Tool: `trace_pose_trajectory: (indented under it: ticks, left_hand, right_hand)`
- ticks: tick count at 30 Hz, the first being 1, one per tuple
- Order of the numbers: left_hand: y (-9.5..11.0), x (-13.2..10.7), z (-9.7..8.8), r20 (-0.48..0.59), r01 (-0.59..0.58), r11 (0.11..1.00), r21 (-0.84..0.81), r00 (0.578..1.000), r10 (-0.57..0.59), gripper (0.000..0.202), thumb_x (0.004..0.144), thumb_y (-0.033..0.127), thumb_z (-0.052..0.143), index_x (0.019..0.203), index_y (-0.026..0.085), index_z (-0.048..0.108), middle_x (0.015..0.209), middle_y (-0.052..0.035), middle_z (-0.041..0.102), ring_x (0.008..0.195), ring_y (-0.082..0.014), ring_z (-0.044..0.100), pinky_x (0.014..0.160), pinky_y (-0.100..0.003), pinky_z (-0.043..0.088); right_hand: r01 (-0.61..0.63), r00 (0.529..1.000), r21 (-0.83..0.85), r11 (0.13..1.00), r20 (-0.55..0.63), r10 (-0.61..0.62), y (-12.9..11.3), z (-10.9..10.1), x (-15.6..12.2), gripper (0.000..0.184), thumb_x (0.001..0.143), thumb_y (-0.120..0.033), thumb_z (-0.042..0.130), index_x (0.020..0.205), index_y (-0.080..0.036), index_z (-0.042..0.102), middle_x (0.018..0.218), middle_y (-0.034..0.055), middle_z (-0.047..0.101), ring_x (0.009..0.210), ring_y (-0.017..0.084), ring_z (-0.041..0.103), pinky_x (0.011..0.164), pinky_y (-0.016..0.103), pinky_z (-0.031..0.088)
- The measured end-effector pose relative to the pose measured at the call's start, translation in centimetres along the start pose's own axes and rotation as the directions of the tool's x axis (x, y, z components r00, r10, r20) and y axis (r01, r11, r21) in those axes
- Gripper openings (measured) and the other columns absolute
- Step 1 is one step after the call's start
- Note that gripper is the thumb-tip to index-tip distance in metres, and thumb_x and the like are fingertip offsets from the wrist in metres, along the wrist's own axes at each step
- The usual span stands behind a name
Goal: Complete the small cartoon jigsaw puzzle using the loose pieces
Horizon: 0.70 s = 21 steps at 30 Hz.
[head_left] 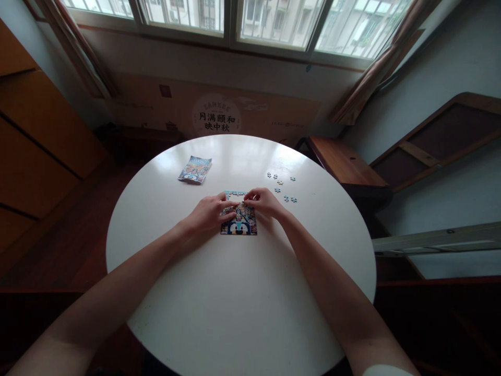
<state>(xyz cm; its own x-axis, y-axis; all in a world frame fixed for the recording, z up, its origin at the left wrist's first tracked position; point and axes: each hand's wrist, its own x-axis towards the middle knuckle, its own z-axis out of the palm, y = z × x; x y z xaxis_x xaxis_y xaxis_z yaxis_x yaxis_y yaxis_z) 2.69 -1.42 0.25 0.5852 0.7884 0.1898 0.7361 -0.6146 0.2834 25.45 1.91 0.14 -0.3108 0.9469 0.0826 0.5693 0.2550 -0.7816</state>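
Note:
A small, partly assembled jigsaw puzzle (239, 225) with a colourful cartoon picture lies near the middle of the round white table (238, 292). My left hand (211, 211) rests on the puzzle's left side, its fingers curled and pressing on the pieces. My right hand (263, 201) sits at the puzzle's upper right edge with fingertips pinched on a small piece I can barely make out. Several loose puzzle pieces (282, 187) lie scattered to the right of my right hand.
A colourful printed card or puzzle packet (194, 169) lies at the table's far left. A wooden bench (344, 162) stands beyond the table at the right, a wooden cabinet (35, 141) at the left, and windows (235, 21) run along the back wall.

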Motion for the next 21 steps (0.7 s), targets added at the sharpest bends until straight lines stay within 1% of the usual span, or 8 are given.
trace_pose_trajectory:
  ticks: [5,12,17,19,21]
  left_hand:
    - [-0.06,-0.04,0.05,-0.009,-0.004,1.000,0.012,1.000,0.004,0.040,0.093,0.049,0.049,0.128,0.036,0.064,0.098,-0.0041,0.059,0.075,-0.0159,0.059,0.070,-0.028,0.042]
    - [-0.07,-0.13,-0.01,-0.014,-0.009,1.000,0.004,1.000,0.009,0.040,0.093,0.049,0.049,0.128,0.035,0.064,0.100,-0.0045,0.060,0.076,-0.0162,0.059,0.070,-0.028,0.043]
    - [-0.04,-0.10,-0.08,-0.013,-0.010,1.000,-0.001,1.000,0.010,0.041,0.094,0.050,0.048,0.128,0.035,0.064,0.100,-0.0046,0.060,0.076,-0.0161,0.059,0.070,-0.028,0.043]
    - [-0.01,-0.08,-0.10,-0.012,-0.011,1.000,-0.010,1.000,0.011,0.041,0.094,0.049,0.048,0.128,0.034,0.064,0.100,-0.0049,0.060,0.076,-0.0164,0.059,0.070,-0.029,0.043]
    - [0.03,-0.07,-0.11,-0.011,-0.010,1.000,-0.010,1.000,0.010,0.041,0.093,0.049,0.049,0.128,0.033,0.065,0.100,-0.0054,0.060,0.077,-0.0169,0.060,0.070,-0.029,0.043]
  right_hand:
    - [-0.027,1.000,0.057,0.998,0.008,0.027,-0.02,-0.17,0.06,0.010,0.072,-0.021,0.070,0.079,-0.016,0.076,0.075,0.0056,0.071,0.068,0.015,0.058,0.061,0.027,0.045]
    - [-0.069,0.997,0.169,0.983,0.033,0.065,-0.23,-0.47,0.17,0.010,0.066,-0.022,0.073,0.074,-0.015,0.074,0.071,0.0045,0.070,0.062,0.013,0.057,0.055,0.024,0.045]
    - [-0.115,0.993,0.324,0.939,0.076,0.096,-0.23,-0.77,-0.02,0.013,0.063,-0.025,0.077,0.072,-0.017,0.072,0.071,0.0049,0.071,0.066,0.015,0.062,0.059,0.028,0.049]
    - [-0.132,0.991,0.399,0.907,0.065,0.115,-0.09,-0.83,-0.08,0.017,0.063,-0.028,0.079,0.074,-0.017,0.071,0.072,0.0058,0.072,0.069,0.017,0.064,0.063,0.030,0.051]
    - [-0.135,0.990,0.445,0.885,0.024,0.140,0.12,-0.86,-0.07,0.022,0.062,-0.031,0.081,0.076,-0.017,0.071,0.075,0.0069,0.073,0.072,0.018,0.066,0.067,0.032,0.052]
